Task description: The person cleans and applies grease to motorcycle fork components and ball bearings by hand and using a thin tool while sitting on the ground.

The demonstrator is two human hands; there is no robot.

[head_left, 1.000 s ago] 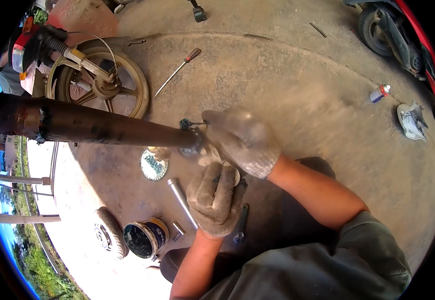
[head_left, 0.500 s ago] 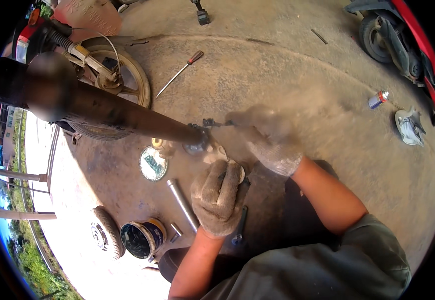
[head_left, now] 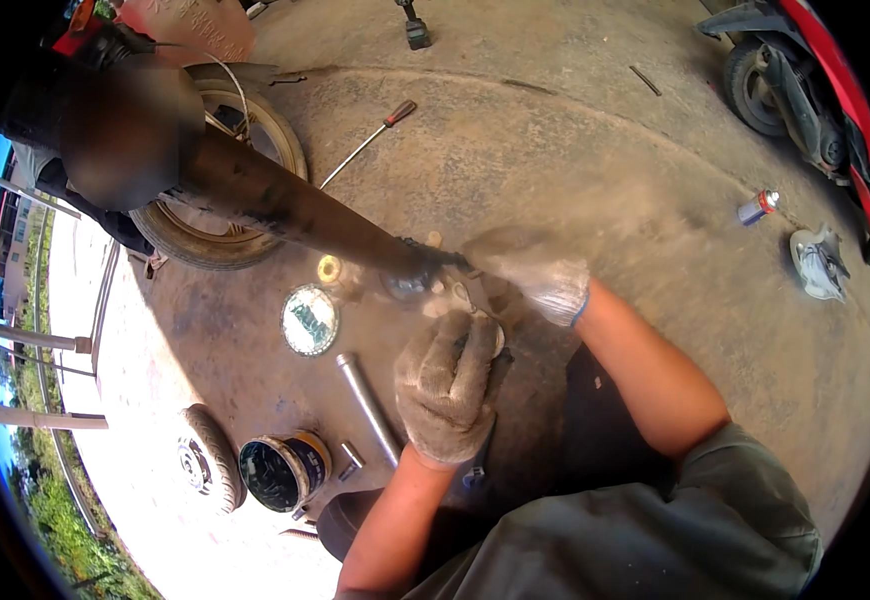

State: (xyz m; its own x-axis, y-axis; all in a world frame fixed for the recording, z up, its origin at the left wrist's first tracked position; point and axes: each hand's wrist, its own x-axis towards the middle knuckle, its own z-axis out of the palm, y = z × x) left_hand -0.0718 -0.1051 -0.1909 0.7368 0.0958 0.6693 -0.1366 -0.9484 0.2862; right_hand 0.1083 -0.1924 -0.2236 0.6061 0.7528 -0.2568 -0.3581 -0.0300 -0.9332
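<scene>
My gloved left hand (head_left: 447, 385) is curled around a round metal part at the lower end of a long dark tube (head_left: 295, 215). The tube slants down from the upper left to a greasy dark blue end (head_left: 405, 282); its upper part is blurred. My gloved right hand (head_left: 535, 285) is just right of that end, smeared by motion, so its fingers and what they may hold cannot be made out. A round lid with green smears (head_left: 310, 320), a small yellow round part (head_left: 329, 269) and a steel pipe (head_left: 368, 405) lie nearby on the floor.
A motorbike wheel (head_left: 195, 240) is upper left, a screwdriver (head_left: 375, 135) and power tool (head_left: 415, 30) above. A red scooter (head_left: 835, 130), spray can (head_left: 755, 208) and white object (head_left: 820, 262) are right. A bucket of dark grease (head_left: 270, 475), a tyred wheel (head_left: 210, 460) and short socket (head_left: 351, 460) are lower left.
The tube's upper end has risen and its lower end has shifted right. My right hand has moved right and slightly up; my left hand has shifted slightly right and up.
</scene>
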